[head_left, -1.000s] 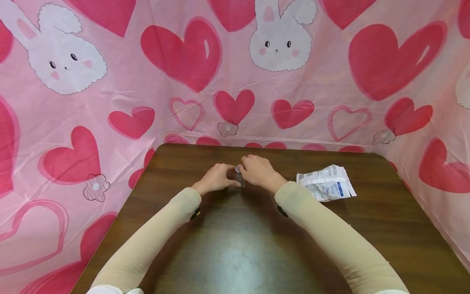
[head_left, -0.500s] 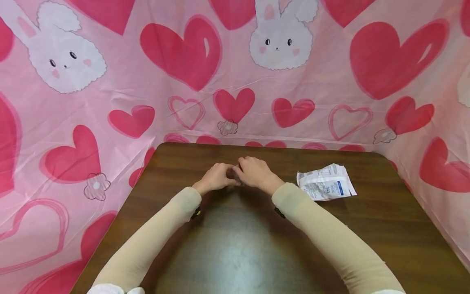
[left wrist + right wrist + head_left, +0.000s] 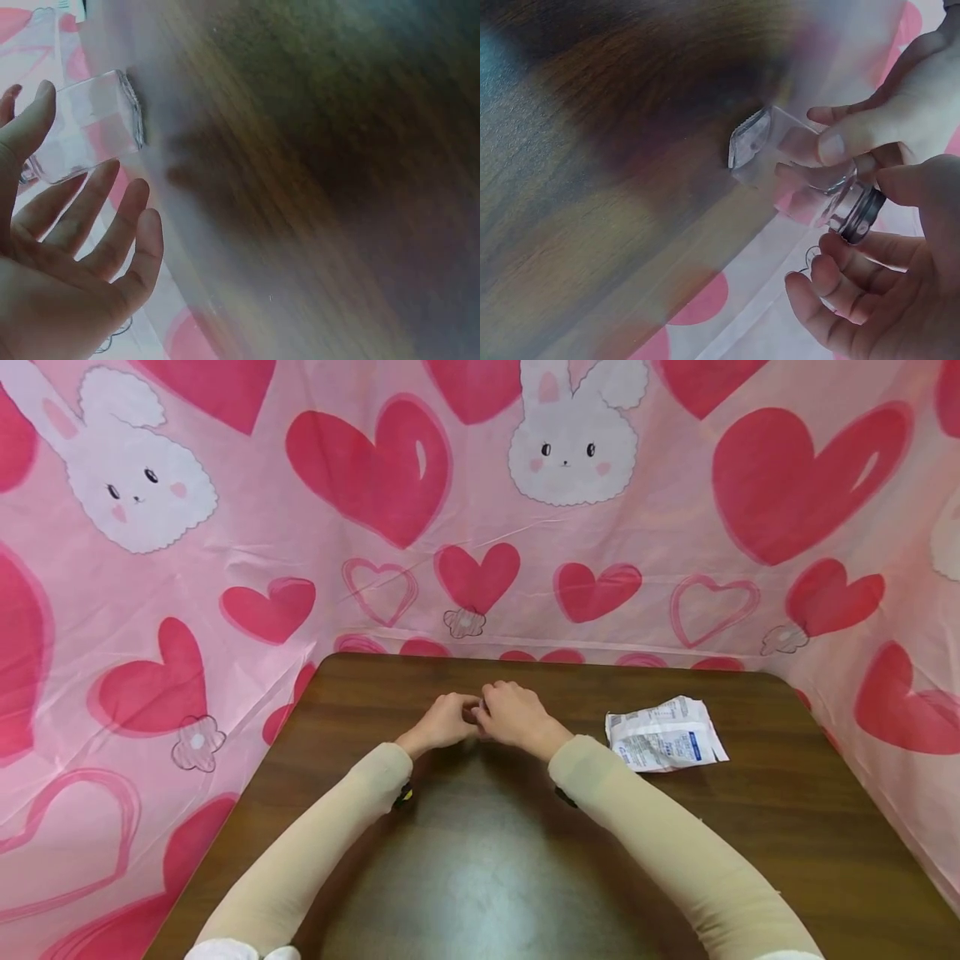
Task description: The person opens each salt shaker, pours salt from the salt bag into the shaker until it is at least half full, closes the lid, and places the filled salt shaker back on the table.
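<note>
At the far left a pink fabric backdrop (image 3: 270, 527), creased and printed with red hearts and white rabbit faces, hangs behind and beside the table (image 3: 480, 868), whose brown top has a streaked wood grain, rounded far corners and a soft glare in the middle. A cream, close-fitting left sleeve (image 3: 315, 843) runs up from the lower left, a small dark item with a yellow patch (image 3: 405, 795) showing under its cuff. The left hand (image 3: 442, 722) pinches a clear bottle (image 3: 94, 124) between thumb and fingers, its other fingers loosely bent.

The bottle is over the far half of the table, between the two hands and largely hidden from the head camera; its body is see-through and smooth, with an angular base. Whether that base touches the wood cannot be told. At its neck sits a round, dark, shiny cap (image 3: 862, 215), pinched by the thumb and bent fingers of the right hand (image 3: 517, 714).

The matching right sleeve (image 3: 675, 843) reaches in from the lower right. Just beyond its cuff lies a white, crinkled packet (image 3: 667, 735), with a blue block and rows of print too small to read.
</note>
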Demonstrator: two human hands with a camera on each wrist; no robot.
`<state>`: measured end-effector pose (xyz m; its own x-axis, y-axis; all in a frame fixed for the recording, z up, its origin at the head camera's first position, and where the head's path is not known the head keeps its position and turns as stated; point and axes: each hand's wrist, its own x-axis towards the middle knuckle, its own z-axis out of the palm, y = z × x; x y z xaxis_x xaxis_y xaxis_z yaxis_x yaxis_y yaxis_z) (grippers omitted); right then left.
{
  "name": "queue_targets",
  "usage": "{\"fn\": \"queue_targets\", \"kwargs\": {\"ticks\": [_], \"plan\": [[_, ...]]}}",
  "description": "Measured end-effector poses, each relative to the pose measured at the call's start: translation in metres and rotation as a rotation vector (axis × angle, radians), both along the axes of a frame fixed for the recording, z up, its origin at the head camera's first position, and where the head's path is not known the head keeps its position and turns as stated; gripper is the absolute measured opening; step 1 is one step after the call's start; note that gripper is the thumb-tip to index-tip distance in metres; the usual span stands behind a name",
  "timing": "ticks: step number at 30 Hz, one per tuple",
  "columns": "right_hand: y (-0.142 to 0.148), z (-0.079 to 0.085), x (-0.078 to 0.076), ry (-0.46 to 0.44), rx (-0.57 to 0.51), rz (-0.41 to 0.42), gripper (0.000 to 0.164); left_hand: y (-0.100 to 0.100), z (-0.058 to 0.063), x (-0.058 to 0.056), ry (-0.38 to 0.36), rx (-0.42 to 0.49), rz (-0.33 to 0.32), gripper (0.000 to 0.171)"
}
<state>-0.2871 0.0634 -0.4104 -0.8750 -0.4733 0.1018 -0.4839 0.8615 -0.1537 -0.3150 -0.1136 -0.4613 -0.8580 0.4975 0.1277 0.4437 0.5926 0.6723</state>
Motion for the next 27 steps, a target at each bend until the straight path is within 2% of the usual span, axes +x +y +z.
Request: {"fn": "queue_targets", "kwargs": {"ticks": [8, 16, 27], "plan": [[-0.0009, -0.0005, -0.0002, 0.032, 0.004, 0.004, 0.033, 0.0055, -0.0008, -0.0035, 0.011, 0.015, -0.001, 0.029], [-0.0015, -0.002, -0.0009, 0.006, -0.04, 0.0, 0.034, 0.0033, 0.0001, -0.0031, -0.027, 0.015, 0.001, 0.024], [0.0004, -0.0037, -0.0006, 0.005, -0.073, 0.022, 0.028, 0.0043, -0.002, 0.0001, -0.087, 0.046, 0.006, 0.03]]}}
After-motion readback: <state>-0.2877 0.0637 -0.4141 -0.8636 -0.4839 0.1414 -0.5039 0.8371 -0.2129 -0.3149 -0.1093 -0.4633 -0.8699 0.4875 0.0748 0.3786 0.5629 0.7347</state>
